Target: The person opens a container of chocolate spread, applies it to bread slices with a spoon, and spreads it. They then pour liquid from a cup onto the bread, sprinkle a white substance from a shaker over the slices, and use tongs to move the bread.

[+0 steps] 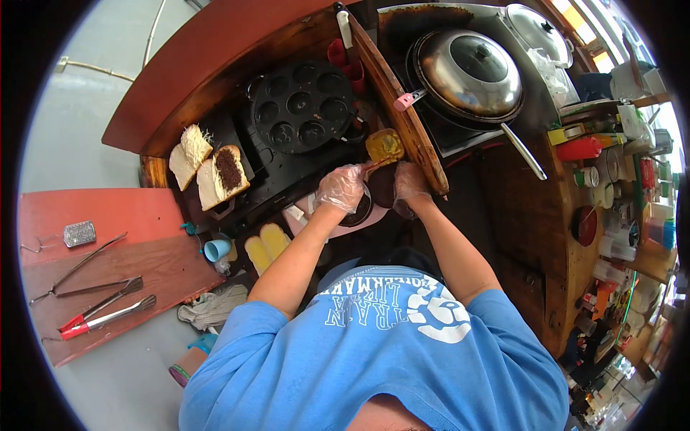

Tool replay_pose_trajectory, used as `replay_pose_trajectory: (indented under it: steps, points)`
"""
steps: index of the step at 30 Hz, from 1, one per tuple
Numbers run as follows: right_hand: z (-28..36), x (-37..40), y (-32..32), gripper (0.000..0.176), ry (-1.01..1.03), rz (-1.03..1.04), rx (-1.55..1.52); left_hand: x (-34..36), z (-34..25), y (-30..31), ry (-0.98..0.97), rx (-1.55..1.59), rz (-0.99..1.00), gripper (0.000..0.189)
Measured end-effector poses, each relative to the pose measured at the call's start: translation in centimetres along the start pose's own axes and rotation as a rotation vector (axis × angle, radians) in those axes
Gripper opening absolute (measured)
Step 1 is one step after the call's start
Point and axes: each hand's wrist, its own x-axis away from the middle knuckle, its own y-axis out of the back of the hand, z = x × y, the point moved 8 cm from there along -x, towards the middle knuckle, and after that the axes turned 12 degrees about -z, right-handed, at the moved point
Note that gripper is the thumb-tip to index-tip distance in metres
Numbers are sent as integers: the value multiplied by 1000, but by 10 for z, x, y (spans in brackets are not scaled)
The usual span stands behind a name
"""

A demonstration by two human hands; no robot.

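Note:
My left hand (341, 188), in a clear plastic glove, is closed around what looks like a thin brown handle (375, 166). Beneath it is a round tub with dark contents (359, 212). My right hand (411, 188), gloved too, is curled at the edge of a dark rounded object (382, 185); its grip is partly hidden. Just beyond both hands stands a container smeared with yellow spread (385, 145). At the left, one bread slice carries a dark brown topping (228, 169), and other bread has pale shreds (194, 146). Yellow-spread bread (266, 246) lies beside my left forearm.
A black pan with round moulds (302, 108) sits ahead. Past a wooden divider (395, 93) is a lidded steel wok (471, 75), its handle jutting toward me. On the left board lie red-handled tongs (100, 309) and a grater (79, 233). A blue cup (216, 250) is tipped nearby.

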Motion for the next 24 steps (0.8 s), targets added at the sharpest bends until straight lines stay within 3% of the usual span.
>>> replay_pose_trajectory:
  steps: [2, 15, 17, 18, 20, 22, 24]
  points:
    - [-4, -2, -2, 15, -75, 41, -44, -2, -3, 0, -26, 10, 21, 24]
    - [3, -1, 10, 17, -84, 57, -180, -18, 18, -20, 45, 77, 64, 28]
    - [-11, 7, -3, 25, -375, 51, -503, -19, 30, -38, 104, 15, 148, 28]
    - [-8, 10, -5, 31, -307, 80, -479, -21, 27, -33, 113, 17, 156, 28]
    - [-1, 5, 16, 23, -233, 45, -349, -27, 23, -39, 99, 11, 183, 30]
    - [2, 10, 8, 18, -33, 11, -191, -30, 24, -52, 39, -32, 189, 31]
    - [2, 15, 9, 15, -10, -61, -172, -32, 15, -52, 21, -50, 202, 30]
